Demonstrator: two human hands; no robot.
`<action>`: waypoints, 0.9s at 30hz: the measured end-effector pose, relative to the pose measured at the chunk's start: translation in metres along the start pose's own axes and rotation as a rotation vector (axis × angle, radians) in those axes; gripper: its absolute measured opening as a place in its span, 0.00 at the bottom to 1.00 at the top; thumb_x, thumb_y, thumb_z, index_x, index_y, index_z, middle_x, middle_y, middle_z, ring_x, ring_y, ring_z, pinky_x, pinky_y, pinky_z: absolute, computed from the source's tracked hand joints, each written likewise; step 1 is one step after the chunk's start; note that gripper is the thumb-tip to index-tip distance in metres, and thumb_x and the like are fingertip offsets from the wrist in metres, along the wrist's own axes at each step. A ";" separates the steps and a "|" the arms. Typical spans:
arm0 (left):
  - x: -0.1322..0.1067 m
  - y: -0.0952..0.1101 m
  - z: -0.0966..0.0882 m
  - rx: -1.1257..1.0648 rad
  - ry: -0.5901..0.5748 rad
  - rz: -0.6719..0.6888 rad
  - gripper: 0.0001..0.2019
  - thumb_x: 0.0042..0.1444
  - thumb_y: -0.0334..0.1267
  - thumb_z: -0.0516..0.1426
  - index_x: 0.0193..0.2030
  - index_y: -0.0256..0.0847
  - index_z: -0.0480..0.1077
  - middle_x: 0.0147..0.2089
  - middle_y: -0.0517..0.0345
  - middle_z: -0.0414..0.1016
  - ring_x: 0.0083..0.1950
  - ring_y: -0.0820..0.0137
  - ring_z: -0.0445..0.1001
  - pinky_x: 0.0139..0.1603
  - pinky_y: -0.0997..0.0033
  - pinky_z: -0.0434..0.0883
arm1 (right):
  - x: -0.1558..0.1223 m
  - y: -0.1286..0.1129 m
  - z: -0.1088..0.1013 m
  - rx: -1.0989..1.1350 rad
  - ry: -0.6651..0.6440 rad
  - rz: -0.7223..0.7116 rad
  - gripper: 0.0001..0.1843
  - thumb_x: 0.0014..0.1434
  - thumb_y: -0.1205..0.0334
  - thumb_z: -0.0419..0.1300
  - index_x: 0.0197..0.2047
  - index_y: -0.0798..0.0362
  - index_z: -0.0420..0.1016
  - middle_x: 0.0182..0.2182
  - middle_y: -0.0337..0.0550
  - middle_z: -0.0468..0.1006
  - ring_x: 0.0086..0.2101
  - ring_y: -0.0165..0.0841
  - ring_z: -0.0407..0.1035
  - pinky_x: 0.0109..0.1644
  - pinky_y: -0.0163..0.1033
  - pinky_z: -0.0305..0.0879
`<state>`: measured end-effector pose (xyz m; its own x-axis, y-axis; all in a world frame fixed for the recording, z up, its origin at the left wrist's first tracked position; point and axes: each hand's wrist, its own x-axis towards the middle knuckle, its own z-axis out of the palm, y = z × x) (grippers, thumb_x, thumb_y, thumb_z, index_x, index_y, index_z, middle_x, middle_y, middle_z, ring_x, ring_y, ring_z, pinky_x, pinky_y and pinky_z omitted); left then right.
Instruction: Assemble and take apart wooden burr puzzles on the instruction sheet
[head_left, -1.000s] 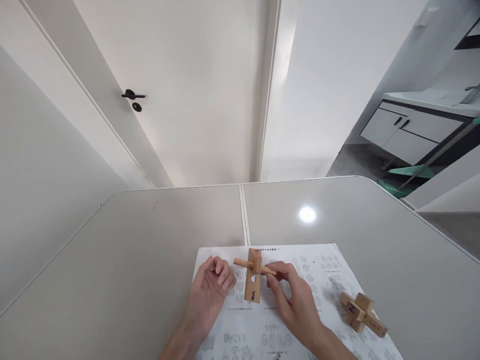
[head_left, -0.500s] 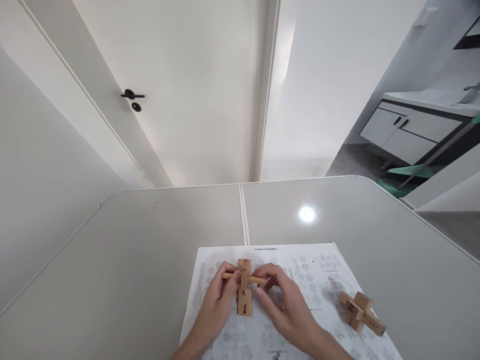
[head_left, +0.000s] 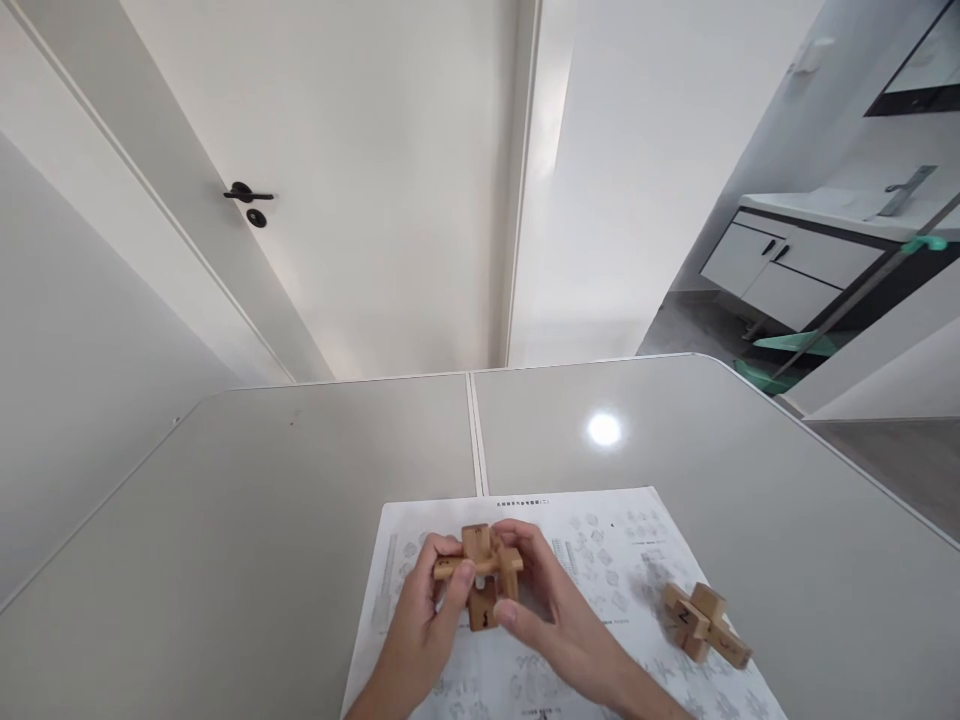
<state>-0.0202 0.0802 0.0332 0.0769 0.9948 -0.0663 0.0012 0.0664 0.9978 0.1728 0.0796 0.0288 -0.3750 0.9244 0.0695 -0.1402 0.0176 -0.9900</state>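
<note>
Both hands hold a small wooden puzzle assembly (head_left: pixel 481 572) above a printed instruction sheet (head_left: pixel 600 545). It is made of upright notched blocks crossed by a thin horizontal bar. My left hand (head_left: pixel 427 625) pinches the bar's left end and the block beside it. My right hand (head_left: pixel 551 625) wraps its fingers round the right side and top of the assembly. A second, finished-looking wooden cross piece (head_left: pixel 701 624) lies on the sheet to the right, untouched.
The sheet lies on a grey table (head_left: pixel 247 510) with a seam down its middle. Behind the table stand a white door with a black handle (head_left: pixel 247 194) and white walls. A cabinet with a sink (head_left: pixel 810 250) is at the far right.
My left hand came in from beside the puzzle and took hold of it. Both hands drew it slightly left and nearer me and turned it. The view shifted a little.
</note>
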 end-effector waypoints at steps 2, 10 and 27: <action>0.004 0.000 -0.006 -0.021 0.120 0.006 0.18 0.62 0.57 0.62 0.36 0.43 0.72 0.30 0.62 0.67 0.30 0.69 0.63 0.35 0.73 0.63 | 0.001 0.004 -0.008 -0.127 0.094 -0.009 0.28 0.69 0.42 0.58 0.66 0.43 0.59 0.58 0.53 0.73 0.53 0.44 0.74 0.57 0.51 0.75; 0.012 0.002 -0.015 -0.396 0.155 -0.166 0.17 0.61 0.55 0.64 0.36 0.43 0.72 0.38 0.58 0.72 0.41 0.67 0.67 0.43 0.72 0.67 | 0.004 0.020 -0.009 -0.747 0.072 -0.191 0.39 0.59 0.60 0.70 0.69 0.44 0.59 0.62 0.56 0.65 0.62 0.54 0.62 0.62 0.61 0.70; -0.001 0.009 -0.004 -0.055 -0.218 -0.062 0.16 0.69 0.52 0.57 0.55 0.45 0.70 0.36 0.60 0.69 0.37 0.69 0.67 0.45 0.69 0.68 | 0.002 0.005 -0.006 -0.693 -0.006 -0.364 0.04 0.72 0.66 0.53 0.45 0.47 0.67 0.34 0.42 0.75 0.36 0.39 0.68 0.42 0.45 0.67</action>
<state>-0.0240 0.0806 0.0425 0.2920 0.9490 -0.1190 -0.0410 0.1368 0.9898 0.1770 0.0834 0.0234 -0.4206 0.8129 0.4028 0.3479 0.5546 -0.7559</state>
